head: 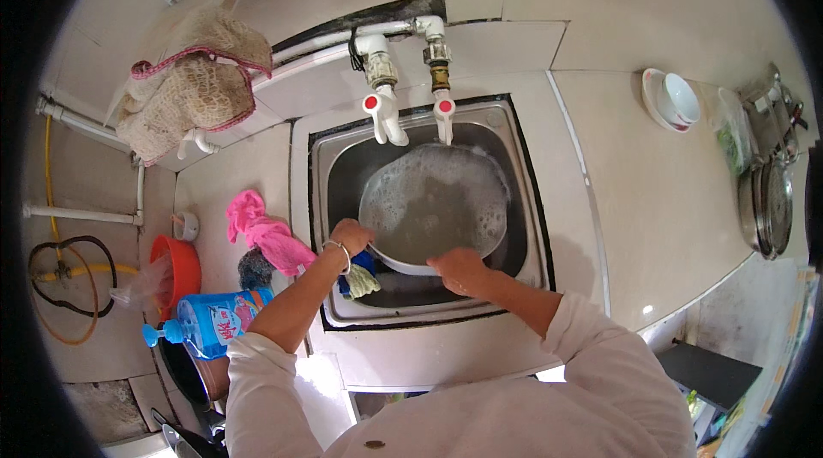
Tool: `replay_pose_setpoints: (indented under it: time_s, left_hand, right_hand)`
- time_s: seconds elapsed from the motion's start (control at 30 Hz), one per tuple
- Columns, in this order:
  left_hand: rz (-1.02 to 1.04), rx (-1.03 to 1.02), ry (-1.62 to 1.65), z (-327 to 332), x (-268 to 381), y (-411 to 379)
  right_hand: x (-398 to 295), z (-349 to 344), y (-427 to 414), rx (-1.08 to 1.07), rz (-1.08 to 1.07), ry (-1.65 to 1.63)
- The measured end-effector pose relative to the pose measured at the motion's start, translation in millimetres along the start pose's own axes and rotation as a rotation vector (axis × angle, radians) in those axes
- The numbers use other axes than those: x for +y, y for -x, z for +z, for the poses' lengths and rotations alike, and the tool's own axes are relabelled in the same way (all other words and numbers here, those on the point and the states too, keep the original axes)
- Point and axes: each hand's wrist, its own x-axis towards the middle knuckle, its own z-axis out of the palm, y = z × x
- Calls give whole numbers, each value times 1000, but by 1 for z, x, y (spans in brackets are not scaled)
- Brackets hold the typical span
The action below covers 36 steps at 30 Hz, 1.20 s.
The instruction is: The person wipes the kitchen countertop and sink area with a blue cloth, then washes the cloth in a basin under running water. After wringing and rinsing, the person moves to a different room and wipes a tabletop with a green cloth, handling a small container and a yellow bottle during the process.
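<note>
A round, light-coloured basin (406,267) sits in the stainless steel sink (535,236), filled with cloudy, foamy water (437,207). My left hand (351,237) grips the basin's rim on its left side, with a bangle on the wrist. At the near edge, my right hand (460,270) holds the rim, its fingertips hidden. Below my left hand, a yellow-green and blue cloth (361,279) lies by the sink's left wall, partly covered by the hand. Two white taps with red-dotted handles, the left tap (386,114) and the right tap (444,116), hang over the sink's far side.
Left of the sink lie a pink cloth (273,236), a dark scouring pad (255,268), a blue pump bottle (215,323) and a red plastic basin (180,268). A mesh bag (199,88) hangs above. On the right counter stand a white bowl (679,99) and stacked metal pans (765,207).
</note>
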Motion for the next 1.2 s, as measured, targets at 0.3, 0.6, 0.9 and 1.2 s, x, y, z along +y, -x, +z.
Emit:
replay_pose_setpoints:
  time_s: [0.3,0.6,0.9,1.2]
  left_hand:
    - [60,-59,-210,-35,11,-6]
    - [-64,-3,-41,-12,7,-9]
    - [-166,-57,297,-29,27,7]
    - [-401,-5,515,-20,29,13]
  right_hand:
    - [12,-1,0,-101,-23,-232]
    - [93,20,-40,-111,271,105]
    - [103,85,-55,-184,239,200]
    - [22,-109,-22,-129,91,-1167]
